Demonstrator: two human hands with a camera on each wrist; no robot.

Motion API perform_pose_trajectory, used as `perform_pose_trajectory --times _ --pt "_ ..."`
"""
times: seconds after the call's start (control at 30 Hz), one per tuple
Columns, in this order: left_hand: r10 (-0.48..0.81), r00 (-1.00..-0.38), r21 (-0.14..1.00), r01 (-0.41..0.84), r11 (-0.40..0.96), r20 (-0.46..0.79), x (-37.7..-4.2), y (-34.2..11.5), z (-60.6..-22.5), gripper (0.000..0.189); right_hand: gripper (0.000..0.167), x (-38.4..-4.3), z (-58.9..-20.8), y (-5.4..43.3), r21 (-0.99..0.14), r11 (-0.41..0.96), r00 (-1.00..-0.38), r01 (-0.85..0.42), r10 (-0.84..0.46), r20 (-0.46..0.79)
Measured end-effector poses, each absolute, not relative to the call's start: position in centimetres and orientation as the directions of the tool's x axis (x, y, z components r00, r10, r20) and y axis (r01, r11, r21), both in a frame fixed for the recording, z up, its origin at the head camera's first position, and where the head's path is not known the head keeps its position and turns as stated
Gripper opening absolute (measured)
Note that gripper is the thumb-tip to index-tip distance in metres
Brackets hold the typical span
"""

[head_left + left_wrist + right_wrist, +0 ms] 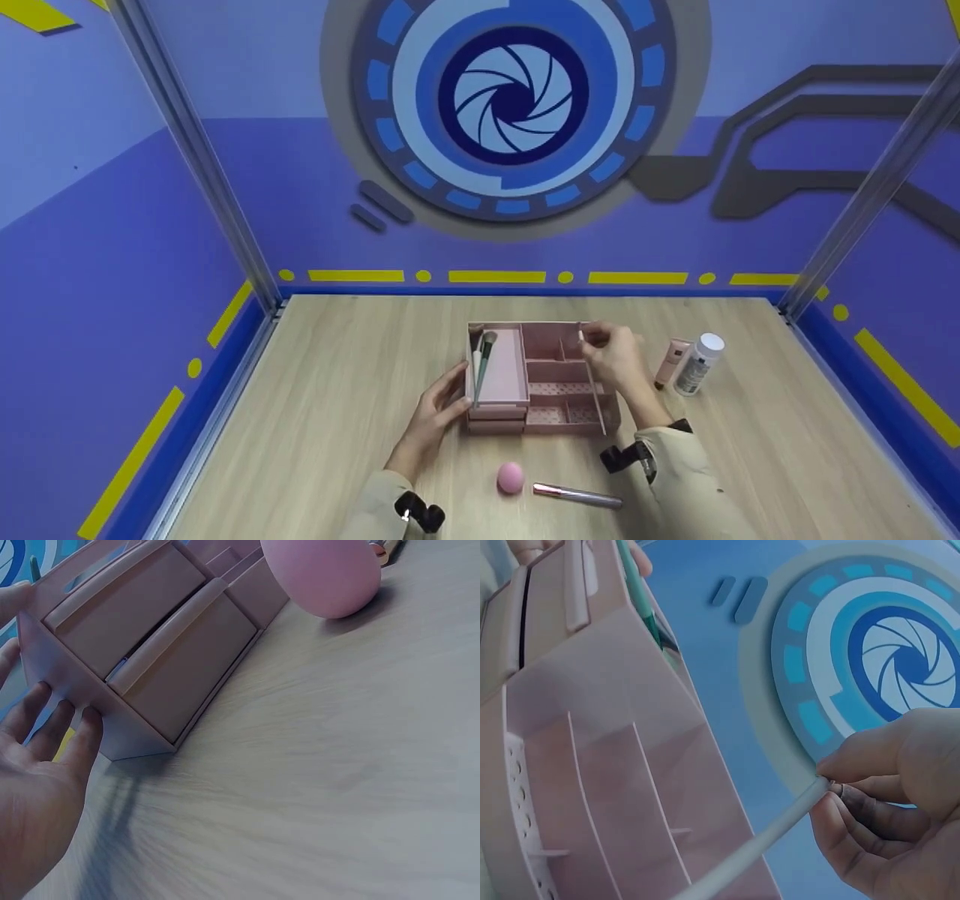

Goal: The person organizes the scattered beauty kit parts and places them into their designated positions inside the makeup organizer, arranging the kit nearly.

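A pink makeup organizer (496, 426) stands on the table, with two drawers at its left and open compartments at its right. My left hand (433, 417) lies along its left side; in the left wrist view the fingertips (91, 718) touch the side wall. Over the right compartments, my right hand (615, 356) pinches a slim white stick (761, 840) near one end between thumb and fingers. The stick slants down toward the organizer's front right in the head view. In the top left tray lie a green-handled makeup brush (484, 364) and a white-handled one (476, 360).
A pink egg-shaped makeup sponge (511, 478) and a silver tube-shaped stick (577, 496) lie in front of the organizer. To its right are a small pink tube (671, 364) and a white-capped bottle (700, 365). Purple-blue panels (262, 202) enclose the wooden table (315, 435).
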State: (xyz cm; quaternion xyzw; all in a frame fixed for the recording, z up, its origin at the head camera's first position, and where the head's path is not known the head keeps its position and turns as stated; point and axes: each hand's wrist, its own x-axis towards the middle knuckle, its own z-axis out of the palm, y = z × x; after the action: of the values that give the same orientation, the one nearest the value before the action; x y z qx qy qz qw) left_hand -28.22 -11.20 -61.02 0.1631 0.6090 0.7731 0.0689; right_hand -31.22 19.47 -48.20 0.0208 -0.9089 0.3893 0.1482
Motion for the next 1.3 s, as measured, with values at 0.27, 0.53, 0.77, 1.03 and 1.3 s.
perform_pose_trajectory --times 0.27,0.53,0.77,1.03,1.3 --pt "0.32 -0.922 0.964 0.153 -0.216 0.218 -28.4 -11.4 -61.3 0.065 0.021 -32.3 -47.6 17.6 -0.714 0.673 -0.941 -0.195 0.078 0.33" --pt "0.318 -0.915 0.959 0.188 -0.214 0.25 -28.5 -11.4 -61.2 0.064 0.018 -33.4 -47.5 16.1 -0.785 0.581 -0.953 -0.213 0.052 0.298" --pt "0.316 -0.916 0.963 0.198 -0.186 0.249 -28.5 -11.5 -61.2 0.064 0.017 -33.6 -47.2 14.9 -0.738 0.641 -0.947 -0.212 0.053 0.318" --pt "0.313 -0.912 0.959 0.219 -0.181 0.267 -28.6 -11.5 -61.2 0.063 0.018 -34.2 -47.2 13.8 -0.716 0.671 -0.953 -0.195 0.043 0.299" --pt "0.318 -0.928 0.967 0.127 -0.22 0.194 -28.5 -11.3 -61.1 0.065 0.015 -34.4 -47.9 12.6 -0.724 0.667 -0.965 -0.173 0.033 0.261"
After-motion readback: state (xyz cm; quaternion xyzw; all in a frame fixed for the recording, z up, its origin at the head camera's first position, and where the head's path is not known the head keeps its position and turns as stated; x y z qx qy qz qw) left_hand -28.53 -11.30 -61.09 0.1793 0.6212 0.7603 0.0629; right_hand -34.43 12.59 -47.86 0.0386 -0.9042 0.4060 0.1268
